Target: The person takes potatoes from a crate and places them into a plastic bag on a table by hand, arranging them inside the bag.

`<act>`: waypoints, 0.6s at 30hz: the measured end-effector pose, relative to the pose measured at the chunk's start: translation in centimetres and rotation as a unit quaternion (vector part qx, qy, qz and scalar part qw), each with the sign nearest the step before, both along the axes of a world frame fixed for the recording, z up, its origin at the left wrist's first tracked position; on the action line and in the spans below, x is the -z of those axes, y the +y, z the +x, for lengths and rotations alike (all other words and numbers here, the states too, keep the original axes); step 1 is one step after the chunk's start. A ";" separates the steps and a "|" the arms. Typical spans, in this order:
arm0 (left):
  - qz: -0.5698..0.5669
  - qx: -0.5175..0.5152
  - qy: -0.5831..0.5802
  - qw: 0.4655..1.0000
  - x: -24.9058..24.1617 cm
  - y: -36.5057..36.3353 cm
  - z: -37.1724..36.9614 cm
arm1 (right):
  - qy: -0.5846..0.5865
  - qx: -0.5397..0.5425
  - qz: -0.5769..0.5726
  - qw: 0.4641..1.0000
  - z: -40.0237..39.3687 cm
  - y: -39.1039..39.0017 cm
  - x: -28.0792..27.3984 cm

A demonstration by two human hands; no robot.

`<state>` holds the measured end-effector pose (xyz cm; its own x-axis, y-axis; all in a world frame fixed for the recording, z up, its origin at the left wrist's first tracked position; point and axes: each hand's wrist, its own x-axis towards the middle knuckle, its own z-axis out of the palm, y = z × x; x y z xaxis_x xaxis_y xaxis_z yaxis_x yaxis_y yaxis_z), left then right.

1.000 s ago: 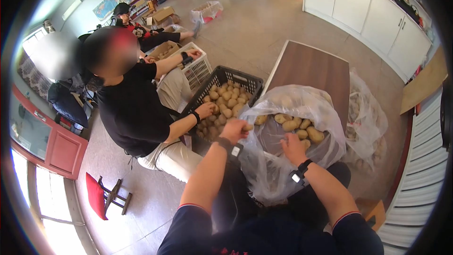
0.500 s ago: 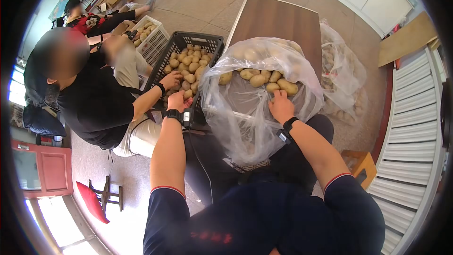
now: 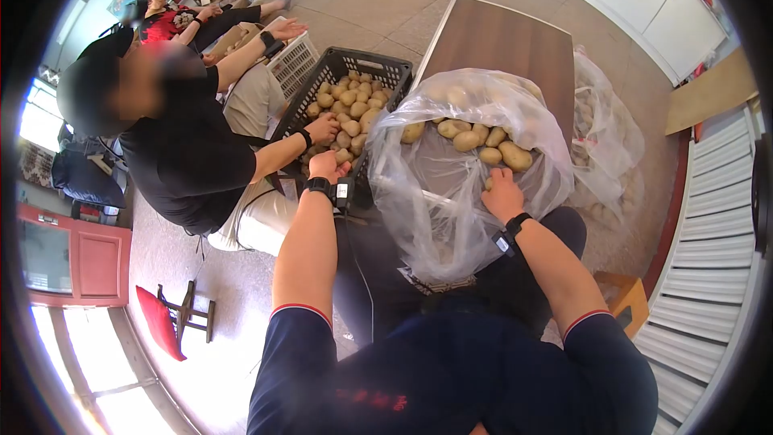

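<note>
My left hand (image 3: pixel 327 166) is closed around a potato (image 3: pixel 343 167) at the near end of a black plastic crate (image 3: pixel 400 67) full of potatoes. A co-worker's hand (image 3: pixel 324 128) reaches into the same crate just beyond mine. My right hand (image 3: pixel 504 196) is at the mouth of a clear plastic bag (image 3: pixel 419 225), its fingers closed on a small potato (image 3: pixel 489 184). Several larger potatoes (image 3: pixel 515 156) lie inside the bag, just beyond those fingers. The bag rests on a brown wooden tabletop (image 3: pixel 499 32) and hangs down over its near edge.
A white crate (image 3: pixel 298 64) stands beyond the black one, near a second seated person (image 3: pixel 165 22). To the right of the tabletop is another clear bag of potatoes (image 3: pixel 604 145). A low stool with a red cushion (image 3: pixel 159 322) is on the floor at left.
The view has swung, shifting everything rightward. My right hand has drawn back slightly, and a small potato now shows in its fingers. The co-worker's other arm has stretched out, palm open, over the white crate.
</note>
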<state>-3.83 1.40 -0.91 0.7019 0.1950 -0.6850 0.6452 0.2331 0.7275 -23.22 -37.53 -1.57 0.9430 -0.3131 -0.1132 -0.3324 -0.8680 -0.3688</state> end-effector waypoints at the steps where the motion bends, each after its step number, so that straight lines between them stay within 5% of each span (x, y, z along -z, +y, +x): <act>1: 0.073 0.127 -0.043 0.988 6.3 3.5 2.8 | -0.005 0.002 0.016 1.000 0.0 0.2 -0.2; 3: 0.246 0.328 -0.157 0.898 16.8 9.3 7.5 | -0.009 0.007 0.031 0.999 -0.1 0.3 -0.3; 6: 0.098 0.101 -0.019 0.990 1.2 1.4 0.9 | -0.052 -0.003 0.078 0.996 -0.2 -0.1 1.0; 7: 0.010 -0.047 0.015 0.999 -1.2 -0.1 0.1 | -0.077 -0.009 0.094 0.993 -0.2 -0.2 1.8; 8: 0.006 -0.052 0.016 0.998 0.0 0.0 0.3 | -0.103 -0.017 0.110 0.988 -0.1 -0.3 2.3; 12: 0.004 0.234 -0.172 0.957 4.0 2.3 0.2 | -0.178 -0.067 0.129 0.973 0.5 0.0 3.5; 13: 0.100 0.316 -0.185 0.925 -0.7 0.5 -1.6 | -0.149 -0.034 0.176 0.972 0.8 0.1 3.3; 14: 0.062 0.173 -0.142 0.973 6.9 1.8 1.3 | -0.115 -0.005 0.224 0.968 0.8 0.3 3.0; 15: 0.052 0.164 -0.099 0.980 -0.4 -1.8 -1.8 | -0.081 0.029 0.297 0.951 0.6 0.3 3.1; 17: 0.079 0.200 -0.180 0.960 2.8 -2.2 -1.1 | -0.007 0.069 0.444 0.893 0.9 1.1 1.7; 18: -0.022 0.094 -0.066 0.993 -4.4 -4.6 -3.0 | 0.032 0.076 0.511 0.855 1.0 1.7 -0.3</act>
<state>-6.83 -3.18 3.49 0.8071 0.0230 -0.5900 0.5806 0.1508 0.8001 -22.20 -35.81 -1.31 0.8816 -0.1377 -0.4515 -0.4612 -0.0470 -0.8861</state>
